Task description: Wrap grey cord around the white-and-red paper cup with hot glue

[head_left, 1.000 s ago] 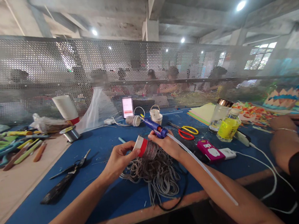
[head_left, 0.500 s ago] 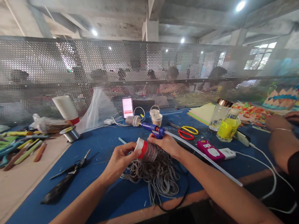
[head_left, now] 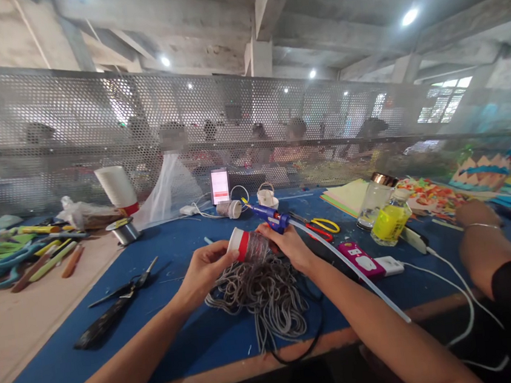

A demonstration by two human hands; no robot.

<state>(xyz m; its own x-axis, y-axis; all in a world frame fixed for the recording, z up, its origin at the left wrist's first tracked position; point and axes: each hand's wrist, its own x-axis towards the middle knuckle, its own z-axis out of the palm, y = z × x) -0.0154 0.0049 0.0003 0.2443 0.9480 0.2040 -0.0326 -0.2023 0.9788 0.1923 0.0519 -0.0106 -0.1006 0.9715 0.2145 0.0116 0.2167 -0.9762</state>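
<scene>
My left hand [head_left: 206, 270] grips a paper cup [head_left: 248, 245] with a red band, held on its side and partly wrapped in grey cord. My right hand [head_left: 288, 246] is closed on a blue glue gun [head_left: 267, 214] whose nozzle points up and left; a long clear glue stick [head_left: 350, 267] trails back from it along my forearm. That hand also touches the cup's wrapped end. Below both hands lies a loose heap of grey cord [head_left: 262, 297] on the blue table mat [head_left: 174, 249].
Black scissors [head_left: 122, 289] and a long black tool [head_left: 98, 327] lie to the left, yellow-handled scissors [head_left: 321, 227] behind. A pink phone [head_left: 357, 256], white charger [head_left: 388, 264], glass jar [head_left: 377, 200] and yellow bottle [head_left: 389, 220] sit right. Another person's arm [head_left: 484, 240] rests at far right. Mesh screen [head_left: 230, 127] behind.
The glue gun has swung down and left, closer to the cup. The cup has turned slightly in my left hand. The other person's hand has drawn back a little.
</scene>
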